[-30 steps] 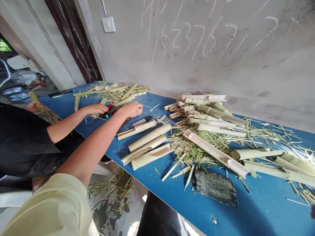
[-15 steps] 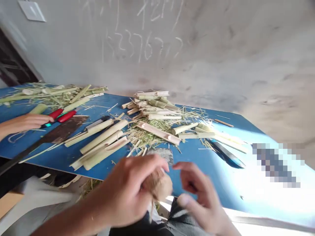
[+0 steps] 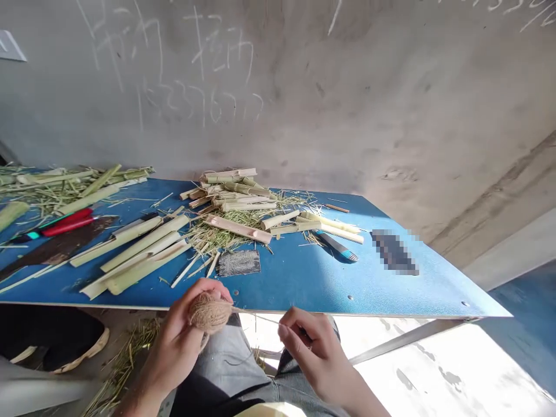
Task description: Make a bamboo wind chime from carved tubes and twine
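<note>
A ball of brown twine [image 3: 210,313] rests in my left hand [image 3: 180,336], with the fingers and thumb wrapped round it. From the ball a thin strand [image 3: 256,315] runs nearly straight across to my right hand [image 3: 315,353]. There the thumb and forefinger are pinched together on the strand. Both hands are held above my lap, just off the near edge of the blue table [image 3: 286,289]. A rough grey block [image 3: 238,263] lies on the table beyond the ball.
Split bamboo pieces [image 3: 147,255] and a pile of bamboo with shavings [image 3: 234,202] cover the table's left and middle. Red-handled pliers [image 3: 69,223] lie by a dark blade [image 3: 56,246] at left. A blue-and-black cutter [image 3: 336,246] and a blurred dark object [image 3: 395,252] lie at right.
My hands have moved down and apart, and my right hand now pinches the strand drawn out from the ball. The view has swung right. Another person's hand by the pliers is out of sight.
</note>
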Motion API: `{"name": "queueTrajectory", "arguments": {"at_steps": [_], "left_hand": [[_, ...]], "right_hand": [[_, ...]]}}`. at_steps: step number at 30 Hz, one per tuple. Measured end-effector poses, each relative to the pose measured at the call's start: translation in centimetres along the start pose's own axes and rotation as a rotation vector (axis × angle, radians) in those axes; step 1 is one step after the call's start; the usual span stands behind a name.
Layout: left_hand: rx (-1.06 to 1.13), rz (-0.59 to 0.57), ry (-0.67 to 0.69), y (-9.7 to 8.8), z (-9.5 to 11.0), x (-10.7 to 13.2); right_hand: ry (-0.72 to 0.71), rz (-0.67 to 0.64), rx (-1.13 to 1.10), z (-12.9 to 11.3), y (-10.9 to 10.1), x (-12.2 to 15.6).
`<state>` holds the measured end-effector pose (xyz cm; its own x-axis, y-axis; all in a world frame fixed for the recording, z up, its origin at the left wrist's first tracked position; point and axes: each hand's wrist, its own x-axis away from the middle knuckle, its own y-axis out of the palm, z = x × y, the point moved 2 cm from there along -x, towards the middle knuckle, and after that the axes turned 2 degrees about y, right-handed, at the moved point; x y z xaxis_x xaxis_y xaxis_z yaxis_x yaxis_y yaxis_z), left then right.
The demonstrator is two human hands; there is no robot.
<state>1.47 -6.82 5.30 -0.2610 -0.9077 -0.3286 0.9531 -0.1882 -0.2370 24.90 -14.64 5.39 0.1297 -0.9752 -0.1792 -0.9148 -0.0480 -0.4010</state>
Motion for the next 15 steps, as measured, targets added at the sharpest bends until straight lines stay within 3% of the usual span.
{"name": "queueTrajectory", "arguments": {"at_steps": [2,6,10,15], "left_hand": [[-0.107,-0.076,-0.008,-1.2,-1.3,1.1],[-0.255,-0.353,-0.050,-3.5,-4.4,4.4],[-0.359,-0.387,-0.096,-5.3,-6.5,7.1],[-0.434,-0.444,-0.142,-5.5,-6.6,7.1]], "right_hand": [[-0.038,0.004,-0.033,-0.1,-0.6,0.1],[-0.038,0.047,-0.007,0.6,-0.7,-1.0],[-0.026,0.058,0.072,1.7,0.5,-2.6],[-0.081,0.157,0.063,1.8,0.2,-2.8]]}}
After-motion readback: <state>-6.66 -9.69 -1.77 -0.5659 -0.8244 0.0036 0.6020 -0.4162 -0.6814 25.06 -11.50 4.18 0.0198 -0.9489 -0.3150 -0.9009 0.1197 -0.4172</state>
